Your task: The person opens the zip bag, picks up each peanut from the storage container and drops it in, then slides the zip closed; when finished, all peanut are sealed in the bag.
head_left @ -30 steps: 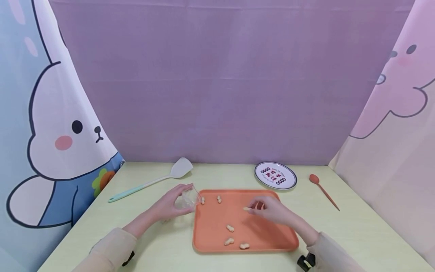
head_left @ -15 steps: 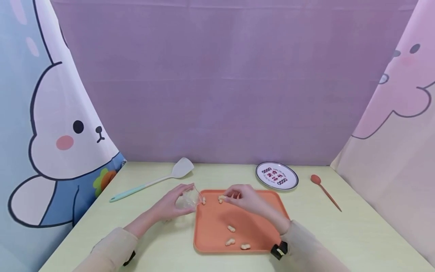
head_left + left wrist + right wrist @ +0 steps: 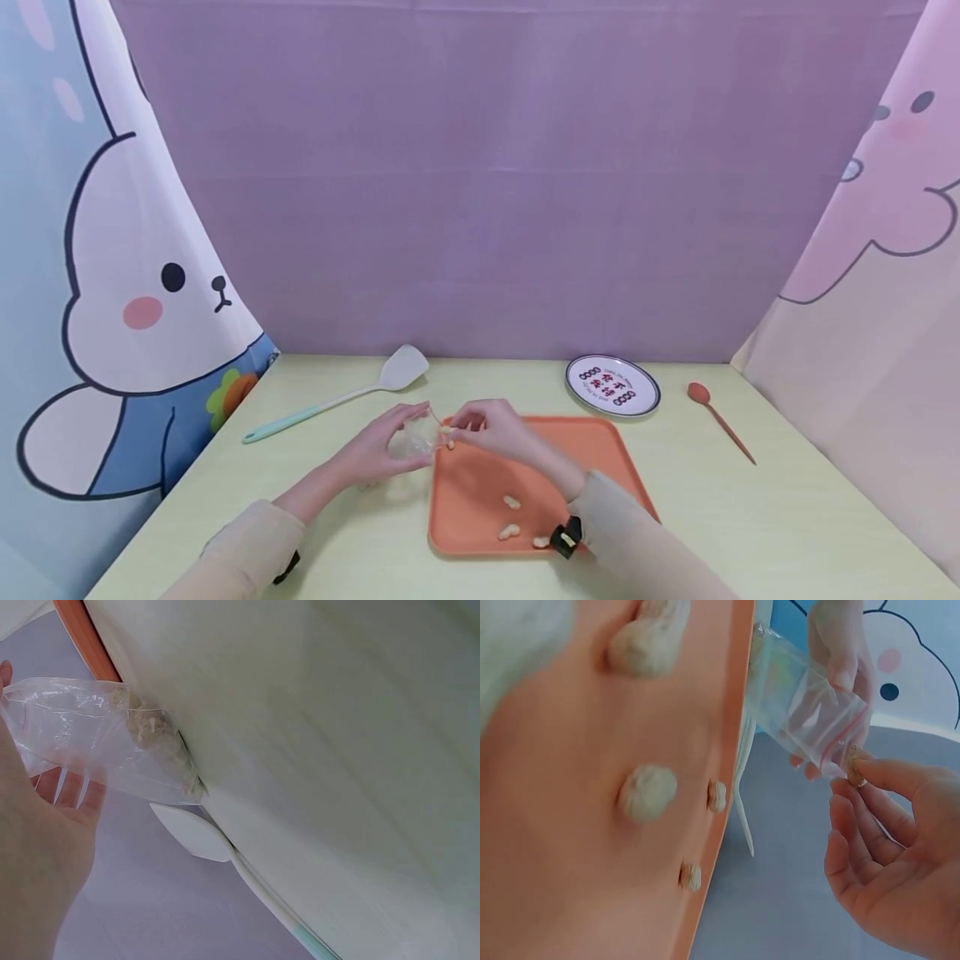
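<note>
A clear zip-lock bag [image 3: 802, 697] with a red strip along its mouth is held by my left hand [image 3: 378, 446], left of the orange tray [image 3: 480, 546]. Peanuts [image 3: 154, 735] lie in the bottom of the bag in the left wrist view. Between thumb and fingertips, my right hand [image 3: 498, 429] pinches a peanut [image 3: 856, 766] right at the bag's mouth. Several other peanuts [image 3: 509, 531] rest on the tray; one lies by its far left corner, and the right hand covers one beside it in the head view.
Behind the left hand lies a spatula [image 3: 401, 371] with a mint handle. A round plate [image 3: 612, 386] with red lettering sits at the back right, and a reddish-brown spoon [image 3: 708, 406] lies farther right. A purple curtain [image 3: 487, 183] hangs along the table's back edge.
My right hand has carried the pinched peanut leftward across the tray, from over its middle to the bag's mouth. My left hand and the bag have stayed in place.
</note>
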### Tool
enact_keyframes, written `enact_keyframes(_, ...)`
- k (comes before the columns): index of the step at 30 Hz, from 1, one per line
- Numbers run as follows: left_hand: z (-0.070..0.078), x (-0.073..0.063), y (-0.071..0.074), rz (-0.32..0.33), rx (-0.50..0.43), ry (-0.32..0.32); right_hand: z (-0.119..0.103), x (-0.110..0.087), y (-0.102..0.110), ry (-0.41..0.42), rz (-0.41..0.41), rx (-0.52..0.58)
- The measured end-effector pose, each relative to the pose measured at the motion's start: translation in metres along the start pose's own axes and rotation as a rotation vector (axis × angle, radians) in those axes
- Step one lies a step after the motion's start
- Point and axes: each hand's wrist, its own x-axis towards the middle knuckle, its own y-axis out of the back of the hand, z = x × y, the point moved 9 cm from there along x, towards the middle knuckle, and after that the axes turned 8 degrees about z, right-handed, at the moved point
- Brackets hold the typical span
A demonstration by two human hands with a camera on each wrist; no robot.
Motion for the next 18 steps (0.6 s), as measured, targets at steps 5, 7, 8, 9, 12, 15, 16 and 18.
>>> enact_keyframes(5, 0.002, 0.000, 0.002, 0.004, -0.006, -0.008, -0.005, 0.005, -0.009, 0.011, -0.022, -0.004)
enact_keyframes(7, 0.003, 0.001, 0.002, 0.009, -0.007, -0.014, -0.007, 0.006, -0.011, 0.007, -0.026, -0.009)
enact_keyframes(8, 0.003, 0.001, 0.002, 0.010, -0.008, -0.017, -0.007, 0.006, -0.012, 0.004, -0.026, -0.012)
enact_keyframes(9, 0.004, 0.001, 0.002, 0.012, -0.009, -0.020, -0.007, 0.007, -0.013, 0.003, -0.023, -0.014)
enact_keyframes(12, 0.004, 0.001, 0.002, 0.021, -0.009, -0.037, -0.007, 0.008, -0.013, 0.000, -0.015, -0.014)
enact_keyframes(15, 0.003, 0.000, 0.002, 0.023, -0.011, -0.038, -0.007, 0.008, -0.014, 0.006, -0.013, -0.017)
enact_keyframes(16, 0.002, 0.000, 0.002, 0.024, -0.012, -0.038, -0.007, 0.008, -0.014, 0.007, -0.014, -0.017)
enact_keyframes(18, 0.001, 0.000, 0.001, 0.023, -0.012, -0.031, -0.006, 0.007, -0.014, 0.007, -0.019, -0.018)
